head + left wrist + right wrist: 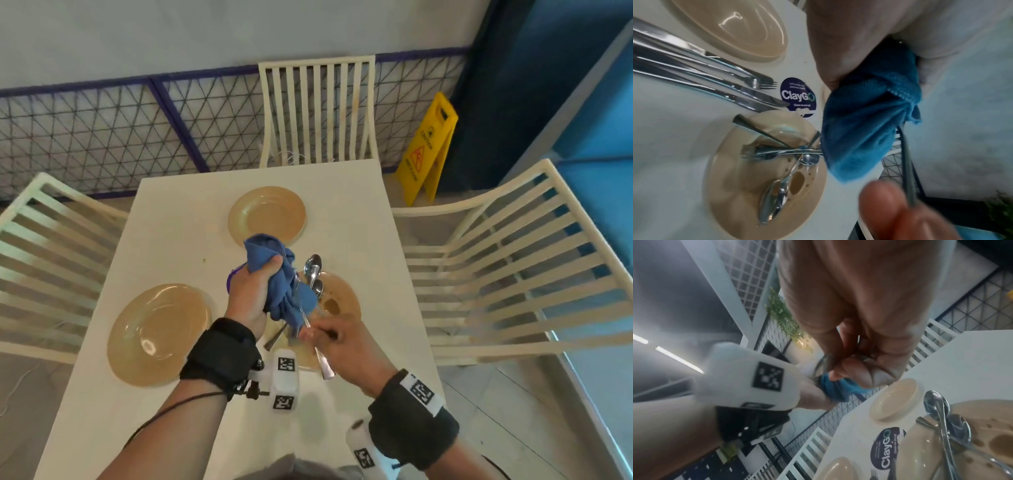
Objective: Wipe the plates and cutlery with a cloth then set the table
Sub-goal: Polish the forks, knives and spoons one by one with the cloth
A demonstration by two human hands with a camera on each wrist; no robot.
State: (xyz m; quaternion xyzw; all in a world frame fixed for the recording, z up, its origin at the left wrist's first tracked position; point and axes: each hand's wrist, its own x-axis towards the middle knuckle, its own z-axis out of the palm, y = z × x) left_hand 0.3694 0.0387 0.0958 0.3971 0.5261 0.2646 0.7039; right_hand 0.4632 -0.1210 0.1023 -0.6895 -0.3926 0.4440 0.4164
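Note:
My left hand (251,294) grips a bunched blue cloth (270,257) above the white table (178,222). My right hand (339,339) pinches the handle of a piece of cutlery (325,365); its other end is buried in the cloth (865,129), so its type is hidden. Below the hands sits a stained beige plate (346,294) with two spoons (313,265) and other cutlery on it (777,152). A clean plate (267,216) stands at the far side and another (157,334) at the left. Forks and a knife (715,68) lie on the table between the left plate and the stained one.
White slatted chairs stand at the far end (315,109), the left (44,260) and the right (513,274). A yellow wet-floor sign (428,147) stands on the floor beyond the table's right corner. A purple ClayGo sticker (797,95) marks the table's middle.

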